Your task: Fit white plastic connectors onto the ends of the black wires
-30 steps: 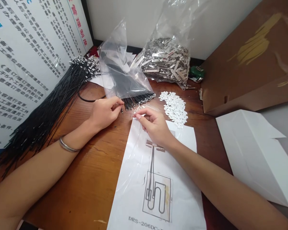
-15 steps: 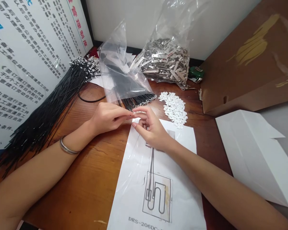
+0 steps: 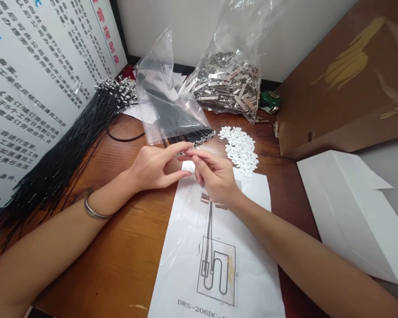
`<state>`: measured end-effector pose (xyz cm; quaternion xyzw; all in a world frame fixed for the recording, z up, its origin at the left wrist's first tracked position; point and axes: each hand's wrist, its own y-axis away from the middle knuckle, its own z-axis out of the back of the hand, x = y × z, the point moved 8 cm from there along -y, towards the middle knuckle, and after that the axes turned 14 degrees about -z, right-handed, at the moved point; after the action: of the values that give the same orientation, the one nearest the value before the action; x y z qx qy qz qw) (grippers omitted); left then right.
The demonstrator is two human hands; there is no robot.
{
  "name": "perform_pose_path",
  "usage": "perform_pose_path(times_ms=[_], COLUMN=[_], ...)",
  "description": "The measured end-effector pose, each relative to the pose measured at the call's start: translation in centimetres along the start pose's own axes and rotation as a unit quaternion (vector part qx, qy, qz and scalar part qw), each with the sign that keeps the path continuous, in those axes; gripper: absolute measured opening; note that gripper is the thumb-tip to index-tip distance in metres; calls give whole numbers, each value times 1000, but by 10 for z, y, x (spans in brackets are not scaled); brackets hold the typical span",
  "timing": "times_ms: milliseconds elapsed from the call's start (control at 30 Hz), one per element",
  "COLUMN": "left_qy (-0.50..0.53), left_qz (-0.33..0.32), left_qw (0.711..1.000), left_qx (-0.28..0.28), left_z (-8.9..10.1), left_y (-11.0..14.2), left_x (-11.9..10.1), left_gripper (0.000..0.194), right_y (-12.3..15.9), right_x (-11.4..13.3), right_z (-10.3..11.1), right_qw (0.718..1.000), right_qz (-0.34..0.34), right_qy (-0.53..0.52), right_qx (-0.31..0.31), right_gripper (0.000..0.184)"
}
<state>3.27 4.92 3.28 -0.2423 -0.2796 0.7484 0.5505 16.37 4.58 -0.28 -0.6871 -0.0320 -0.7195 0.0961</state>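
My left hand (image 3: 154,167) is open, its thumb spread well away from the fingers, and nothing shows between them. Its fingertips reach to the silvery ends of a bunch of black wires (image 3: 200,138), which partly lie under a clear plastic bag (image 3: 172,110). Close beside it, my right hand (image 3: 214,174) is closed in a pinch, thumb against forefinger. Whatever it holds is too small and covered to make out. Below that hand lies a printed drawing sheet (image 3: 185,247). A heap of small white pieces (image 3: 240,150) sits just beyond it on the right.
A clear bag of flat metal strips (image 3: 225,86) stands against the wall, a green tape measure (image 3: 270,101) beside it. Long black wires with white ends (image 3: 63,137) lie at left against a printed board (image 3: 36,57). On the right are a brown box (image 3: 345,84) and folded white card (image 3: 345,207).
My hands were touching over a small shiny piece. Now the left thumb and fingers have spread, and the right fingers have closed into a pinch slightly to the right.
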Motion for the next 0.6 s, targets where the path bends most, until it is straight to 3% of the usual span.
perform_pose_path(times_ms=[100, 233, 333, 433, 600], left_qy=[-3, -26, -46, -43, -34], left_qz=[81, 148, 142, 112, 83], left_qw=[995, 986, 986, 991, 995], left_qx=[52, 77, 75, 64, 42], left_z=[-8, -11, -12, -12, -9], left_y=[5, 9, 9, 7, 5], left_x=[12, 22, 23, 20, 16], left_gripper=[51, 31, 24, 27, 22], right_y=[0, -1, -3, -5, -7], right_x=[1, 2, 0, -2, -9], right_z=[6, 17, 18, 11, 7], right_qw=[998, 992, 991, 996, 996], right_qz=[23, 30, 17, -1, -75], right_qy=[-44, -83, -90, -72, -44], right_qx=[-35, -95, -99, -58, -35], right_gripper=[29, 31, 32, 35, 46])
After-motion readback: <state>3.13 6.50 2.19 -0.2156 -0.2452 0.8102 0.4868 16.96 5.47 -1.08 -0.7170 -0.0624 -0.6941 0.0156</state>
